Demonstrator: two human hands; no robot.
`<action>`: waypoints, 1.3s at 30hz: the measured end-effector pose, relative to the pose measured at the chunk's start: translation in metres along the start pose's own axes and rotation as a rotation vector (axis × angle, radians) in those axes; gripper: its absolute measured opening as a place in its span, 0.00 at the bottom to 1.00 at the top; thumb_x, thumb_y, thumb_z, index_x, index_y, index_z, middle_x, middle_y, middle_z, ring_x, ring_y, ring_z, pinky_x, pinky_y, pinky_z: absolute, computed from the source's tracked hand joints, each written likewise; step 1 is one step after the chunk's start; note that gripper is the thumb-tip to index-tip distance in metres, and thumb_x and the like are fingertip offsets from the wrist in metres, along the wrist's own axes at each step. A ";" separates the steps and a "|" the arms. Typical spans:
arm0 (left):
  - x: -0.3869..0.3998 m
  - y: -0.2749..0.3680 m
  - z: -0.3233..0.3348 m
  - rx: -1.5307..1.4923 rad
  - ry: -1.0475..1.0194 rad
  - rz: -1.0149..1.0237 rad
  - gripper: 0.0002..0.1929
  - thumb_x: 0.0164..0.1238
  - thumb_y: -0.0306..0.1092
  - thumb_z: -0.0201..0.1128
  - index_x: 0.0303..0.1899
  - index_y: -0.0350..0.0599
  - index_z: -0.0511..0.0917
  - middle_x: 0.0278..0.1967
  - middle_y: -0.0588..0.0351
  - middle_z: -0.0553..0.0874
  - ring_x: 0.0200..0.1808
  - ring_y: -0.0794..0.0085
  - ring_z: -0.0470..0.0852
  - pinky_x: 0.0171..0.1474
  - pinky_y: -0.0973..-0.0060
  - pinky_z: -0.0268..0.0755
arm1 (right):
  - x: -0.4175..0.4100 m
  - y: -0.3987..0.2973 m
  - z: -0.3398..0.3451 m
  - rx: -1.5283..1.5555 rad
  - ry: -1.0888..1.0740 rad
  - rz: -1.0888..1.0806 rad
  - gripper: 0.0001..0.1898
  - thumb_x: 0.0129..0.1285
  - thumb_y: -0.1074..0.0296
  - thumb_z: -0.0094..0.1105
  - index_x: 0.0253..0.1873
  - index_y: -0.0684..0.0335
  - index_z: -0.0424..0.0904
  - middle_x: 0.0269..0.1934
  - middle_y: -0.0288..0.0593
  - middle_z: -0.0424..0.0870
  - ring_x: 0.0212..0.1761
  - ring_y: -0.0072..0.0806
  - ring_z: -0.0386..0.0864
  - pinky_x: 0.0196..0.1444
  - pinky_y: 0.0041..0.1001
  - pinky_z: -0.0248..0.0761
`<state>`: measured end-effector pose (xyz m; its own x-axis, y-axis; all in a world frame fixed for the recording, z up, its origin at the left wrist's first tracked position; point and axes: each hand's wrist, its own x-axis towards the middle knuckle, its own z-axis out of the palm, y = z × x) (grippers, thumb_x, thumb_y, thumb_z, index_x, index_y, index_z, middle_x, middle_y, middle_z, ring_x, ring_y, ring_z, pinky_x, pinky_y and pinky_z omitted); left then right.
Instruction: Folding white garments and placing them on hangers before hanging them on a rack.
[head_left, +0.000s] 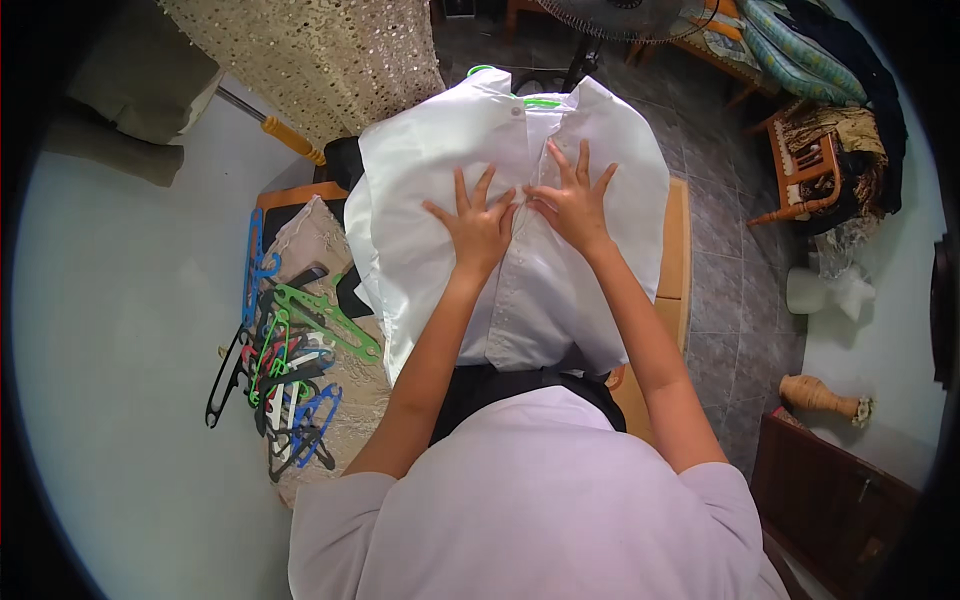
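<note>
A white satin button-up shirt (420, 247) is spread before me, its collar at the far end. A green clothes hanger (541, 103) shows inside the neck opening. Both hands meet at the front placket, about mid-chest. My left hand (480, 221) pinches the placket edge between thumb and forefinger, its other fingers spread over the cloth. From the other side, my right hand (574, 199) pinches the facing edge the same way. Whether a button sits between the fingertips is too small to tell. Above the hands the placket gapes; a button (516, 112) shows near the collar.
Plastic hangers (292, 375) in several colours lie heaped on lace cloth (352, 420) to my left. Beyond the shirt stand a fan (630, 19) and a sequined curtain (322, 60). A wooden chair (814, 176) and a vase (817, 397) are at the right.
</note>
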<state>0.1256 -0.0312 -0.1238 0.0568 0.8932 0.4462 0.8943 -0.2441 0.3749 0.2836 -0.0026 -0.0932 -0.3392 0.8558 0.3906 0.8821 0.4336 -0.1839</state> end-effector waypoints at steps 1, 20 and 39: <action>-0.001 0.000 0.002 -0.004 0.003 0.003 0.10 0.59 0.45 0.59 0.41 0.64 0.83 0.62 0.65 0.67 0.70 0.51 0.48 0.52 0.23 0.21 | 0.000 0.001 0.001 0.013 0.008 -0.021 0.06 0.48 0.55 0.66 0.34 0.38 0.84 0.67 0.33 0.55 0.73 0.51 0.33 0.57 0.72 0.20; -0.004 -0.004 0.006 -0.033 0.043 0.064 0.08 0.59 0.41 0.61 0.39 0.66 0.84 0.62 0.67 0.68 0.69 0.52 0.52 0.54 0.25 0.22 | 0.011 -0.012 -0.013 -0.159 -0.152 -0.186 0.05 0.47 0.62 0.64 0.23 0.53 0.79 0.68 0.37 0.53 0.74 0.46 0.31 0.58 0.70 0.18; 0.005 -0.004 0.003 -0.102 0.035 0.092 0.04 0.54 0.39 0.63 0.31 0.59 0.84 0.64 0.62 0.63 0.70 0.48 0.43 0.55 0.25 0.21 | -0.019 -0.016 0.021 -0.024 0.276 -0.077 0.07 0.52 0.60 0.61 0.24 0.51 0.77 0.58 0.24 0.69 0.71 0.43 0.49 0.59 0.71 0.23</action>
<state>0.1236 -0.0243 -0.1255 0.1192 0.8523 0.5094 0.8364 -0.3626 0.4110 0.2692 -0.0202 -0.1168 -0.3070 0.7097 0.6342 0.8659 0.4848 -0.1234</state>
